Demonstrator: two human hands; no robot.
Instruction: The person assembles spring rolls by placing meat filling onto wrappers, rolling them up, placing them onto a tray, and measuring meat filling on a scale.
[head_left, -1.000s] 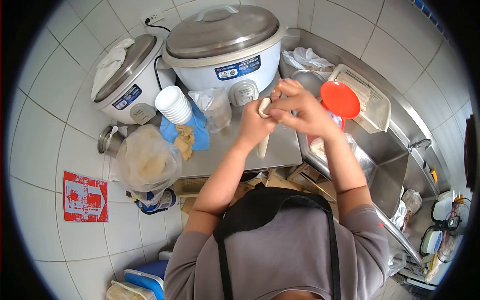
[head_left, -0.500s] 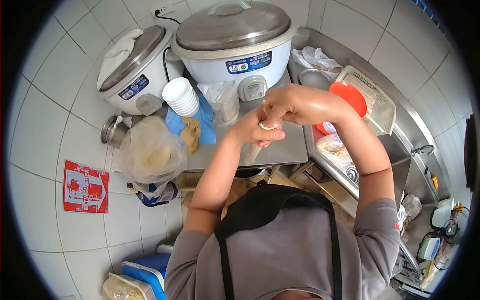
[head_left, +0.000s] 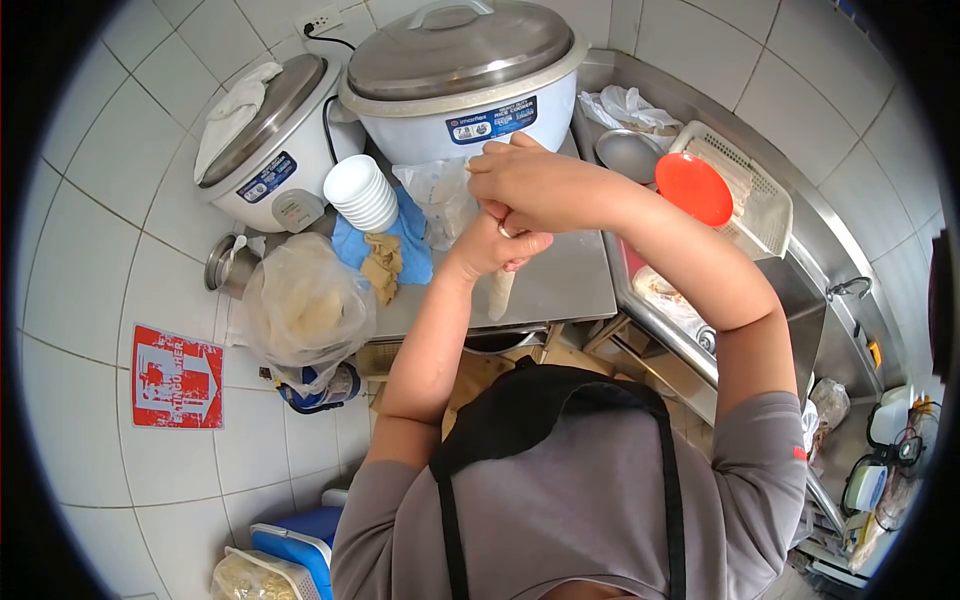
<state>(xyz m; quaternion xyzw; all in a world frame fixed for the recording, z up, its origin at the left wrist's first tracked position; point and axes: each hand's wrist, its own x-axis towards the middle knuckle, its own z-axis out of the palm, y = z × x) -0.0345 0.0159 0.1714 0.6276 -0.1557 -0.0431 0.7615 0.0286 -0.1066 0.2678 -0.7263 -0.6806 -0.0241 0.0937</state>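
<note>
My left hand [head_left: 497,246] is closed around a narrow, pale plastic bag [head_left: 501,293], whose lower end hangs below the fist. The bag's contents are not clear. Over the left fist, my right hand [head_left: 522,185] bends down with its fingers pinched together; what they hold is hidden. A thin whitish loop [head_left: 507,231] shows at the left thumb. Just behind the hands stands a clear plastic bag [head_left: 440,203] on the steel table [head_left: 570,280]. To the left are a stack of white bowls [head_left: 360,193], a blue cloth [head_left: 412,245] and a tan cloth [head_left: 382,266].
A large rice cooker [head_left: 465,90] and a smaller rice cooker [head_left: 262,145] stand at the back. At left sit a filled plastic bag [head_left: 305,300] and a metal pot [head_left: 230,267]. On the right are a red plate [head_left: 694,190], a white basket [head_left: 775,215] and a steel sink edge [head_left: 670,340].
Both hands have shifted left, and the right hand has risen somewhat over the left. More of the hanging bag end shows below the left fist.
</note>
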